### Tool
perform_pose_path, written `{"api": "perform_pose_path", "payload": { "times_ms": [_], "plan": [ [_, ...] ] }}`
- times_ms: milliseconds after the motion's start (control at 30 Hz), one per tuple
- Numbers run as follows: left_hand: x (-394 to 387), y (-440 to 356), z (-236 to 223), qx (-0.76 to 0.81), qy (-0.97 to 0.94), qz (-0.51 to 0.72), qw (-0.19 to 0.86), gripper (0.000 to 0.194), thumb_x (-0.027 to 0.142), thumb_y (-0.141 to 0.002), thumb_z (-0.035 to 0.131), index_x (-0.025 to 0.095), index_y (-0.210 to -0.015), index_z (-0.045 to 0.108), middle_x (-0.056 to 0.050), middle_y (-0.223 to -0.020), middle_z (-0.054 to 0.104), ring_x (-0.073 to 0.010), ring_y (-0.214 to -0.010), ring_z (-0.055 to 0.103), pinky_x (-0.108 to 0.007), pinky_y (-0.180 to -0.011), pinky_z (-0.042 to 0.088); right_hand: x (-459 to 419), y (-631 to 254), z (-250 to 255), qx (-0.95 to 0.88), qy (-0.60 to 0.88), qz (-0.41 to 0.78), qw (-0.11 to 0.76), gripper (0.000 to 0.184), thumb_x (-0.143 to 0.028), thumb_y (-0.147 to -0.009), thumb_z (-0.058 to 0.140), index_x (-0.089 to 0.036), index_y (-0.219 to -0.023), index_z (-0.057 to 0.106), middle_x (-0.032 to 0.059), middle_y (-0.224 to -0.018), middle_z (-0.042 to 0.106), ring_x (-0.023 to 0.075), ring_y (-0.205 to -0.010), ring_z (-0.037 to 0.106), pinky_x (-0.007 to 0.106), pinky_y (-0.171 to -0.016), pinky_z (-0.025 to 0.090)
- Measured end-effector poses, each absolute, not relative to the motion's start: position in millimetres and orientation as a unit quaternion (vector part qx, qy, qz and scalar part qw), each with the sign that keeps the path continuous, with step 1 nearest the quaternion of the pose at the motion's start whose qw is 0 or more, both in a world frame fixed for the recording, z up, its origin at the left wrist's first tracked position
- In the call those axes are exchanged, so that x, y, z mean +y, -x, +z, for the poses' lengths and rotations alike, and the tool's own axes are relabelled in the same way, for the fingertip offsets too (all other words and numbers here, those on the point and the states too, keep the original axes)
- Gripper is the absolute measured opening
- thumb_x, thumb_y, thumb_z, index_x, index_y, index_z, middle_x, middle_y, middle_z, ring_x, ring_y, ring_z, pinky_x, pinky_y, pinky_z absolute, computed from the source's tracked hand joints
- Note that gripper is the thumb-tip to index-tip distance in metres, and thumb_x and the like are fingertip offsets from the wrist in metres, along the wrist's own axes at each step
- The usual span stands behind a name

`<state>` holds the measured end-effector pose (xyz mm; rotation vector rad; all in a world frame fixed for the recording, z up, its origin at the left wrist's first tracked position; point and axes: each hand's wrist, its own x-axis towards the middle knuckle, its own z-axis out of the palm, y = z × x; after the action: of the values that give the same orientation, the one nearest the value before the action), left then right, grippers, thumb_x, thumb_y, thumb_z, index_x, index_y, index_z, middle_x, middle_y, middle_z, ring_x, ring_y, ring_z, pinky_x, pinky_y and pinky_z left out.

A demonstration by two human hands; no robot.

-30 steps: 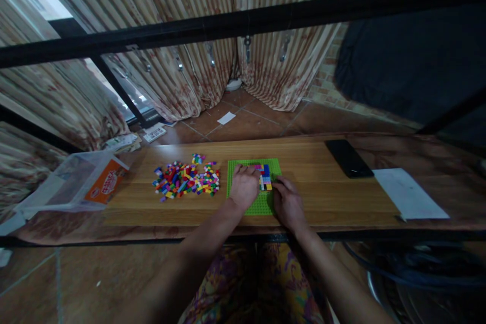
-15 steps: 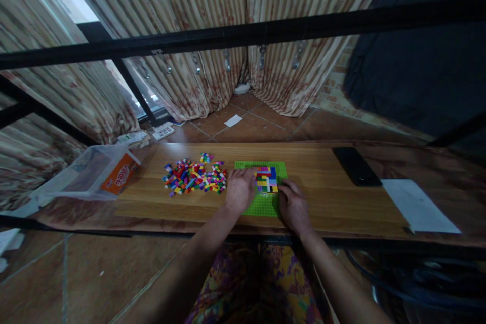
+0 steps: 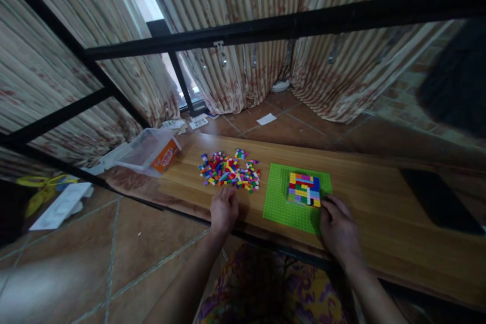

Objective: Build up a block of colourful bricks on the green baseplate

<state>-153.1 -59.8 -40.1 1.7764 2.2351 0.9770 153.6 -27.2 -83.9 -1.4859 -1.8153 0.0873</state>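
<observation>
A green baseplate (image 3: 280, 201) lies on the wooden table (image 3: 372, 207), with a block of coloured bricks (image 3: 304, 189) built on its far right part. To its left is a loose pile of small coloured bricks (image 3: 229, 170). My left hand (image 3: 224, 209) rests near the table's front edge just below that pile, fingers curled loosely, nothing visible in them. My right hand (image 3: 338, 228) lies at the baseplate's right front corner, fingertips touching the plate next to the built block, holding nothing that I can see.
A clear plastic box with an orange label (image 3: 152, 148) stands at the table's left end. A dark phone (image 3: 440, 200) lies at the right. Black frame bars (image 3: 288, 25) cross above the table. Striped curtains hang behind; papers lie on the tiled floor.
My left hand has left the baseplate and moved left to the table edge below the loose pile. The built block is now uncovered. The view has swung left.
</observation>
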Motion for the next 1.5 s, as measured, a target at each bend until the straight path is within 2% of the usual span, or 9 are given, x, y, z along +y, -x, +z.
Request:
{"api": "perform_pose_path", "payload": {
  "times_ms": [133, 367, 567, 733, 933, 1033, 1267, 1500],
  "plan": [
    [-43, 150, -38, 0.738, -0.600, 0.305, 0.045, 0.022, 0.019, -0.084, 0.053, 0.021, -0.103, 0.064, -0.006, -0.097, 0.066, -0.0201, -0.094, 0.061, -0.033, -0.085, 0.048, -27, -155, -84, -0.719, 0.579, 0.032, 0.382, 0.031, -0.031, -0.091, 0.041, -0.017, -0.100, 0.067, 0.0136, -0.121, 0.060, 0.0262, -0.110, 0.057, 0.046, -0.097, 0.049],
    [-29, 150, -38, 0.738, -0.619, 0.269, 0.015, 0.019, 0.027, -0.083, 0.058, 0.021, -0.100, 0.065, -0.006, -0.102, 0.066, -0.0233, -0.099, 0.058, -0.038, -0.090, 0.044, -28, -154, -80, -0.721, 0.582, 0.032, 0.375, 0.032, -0.031, -0.091, 0.040, -0.017, -0.100, 0.067, 0.0137, -0.121, 0.059, 0.0262, -0.111, 0.057, 0.046, -0.097, 0.048],
    [-29, 164, -39, 0.741, -0.614, 0.270, 0.027, 0.019, 0.018, -0.083, 0.053, 0.021, -0.096, 0.066, -0.005, -0.099, 0.068, -0.0228, -0.095, 0.059, -0.036, -0.087, 0.045, -28, -153, -79, -0.719, 0.583, 0.034, 0.377, 0.033, -0.032, -0.091, 0.040, -0.016, -0.099, 0.067, 0.0142, -0.120, 0.060, 0.0262, -0.111, 0.057, 0.045, -0.097, 0.048],
    [-32, 167, -39, 0.747, -0.609, 0.267, 0.017, 0.028, 0.012, -0.080, 0.050, 0.021, -0.102, 0.066, -0.006, -0.101, 0.068, -0.0229, -0.098, 0.059, -0.036, -0.088, 0.044, -28, -154, -81, -0.719, 0.584, 0.037, 0.375, 0.031, -0.031, -0.090, 0.041, -0.017, -0.100, 0.067, 0.0139, -0.120, 0.060, 0.0264, -0.111, 0.057, 0.045, -0.097, 0.048],
    [-28, 149, -34, 0.768, -0.598, 0.225, -0.036, 0.021, 0.033, -0.084, 0.055, 0.021, -0.098, 0.065, -0.008, -0.101, 0.067, -0.0280, -0.099, 0.059, -0.041, -0.089, 0.041, -28, -154, -80, -0.717, 0.588, 0.037, 0.374, 0.031, -0.031, -0.091, 0.041, -0.018, -0.100, 0.067, 0.0128, -0.121, 0.059, 0.0265, -0.111, 0.057, 0.047, -0.098, 0.047],
    [-23, 146, -32, 0.777, -0.593, 0.203, -0.059, 0.022, 0.037, -0.084, 0.055, 0.021, -0.096, 0.064, -0.009, -0.099, 0.067, -0.0294, -0.099, 0.058, -0.043, -0.088, 0.039, -29, -153, -78, -0.717, 0.588, 0.040, 0.373, 0.031, -0.032, -0.091, 0.041, -0.018, -0.100, 0.067, 0.0128, -0.121, 0.059, 0.0264, -0.110, 0.057, 0.046, -0.098, 0.047],
    [-21, 148, -31, 0.773, -0.603, 0.193, -0.051, 0.017, 0.031, -0.086, 0.053, 0.021, -0.094, 0.064, -0.008, -0.094, 0.069, -0.0284, -0.096, 0.059, -0.044, -0.090, 0.036, -29, -152, -77, -0.717, 0.591, 0.035, 0.369, 0.032, -0.031, -0.091, 0.040, -0.016, -0.100, 0.067, 0.0143, -0.121, 0.059, 0.0264, -0.111, 0.057, 0.046, -0.097, 0.048],
    [-25, 151, -30, 0.753, -0.613, 0.234, -0.037, 0.016, 0.029, -0.086, 0.054, 0.021, -0.094, 0.065, -0.007, -0.095, 0.069, -0.0273, -0.098, 0.059, -0.045, -0.095, 0.035, -30, -151, -76, -0.717, 0.590, 0.036, 0.369, 0.032, -0.031, -0.091, 0.040, -0.016, -0.099, 0.067, 0.0141, -0.120, 0.060, 0.0263, -0.110, 0.057, 0.045, -0.097, 0.048]
  ]
}}
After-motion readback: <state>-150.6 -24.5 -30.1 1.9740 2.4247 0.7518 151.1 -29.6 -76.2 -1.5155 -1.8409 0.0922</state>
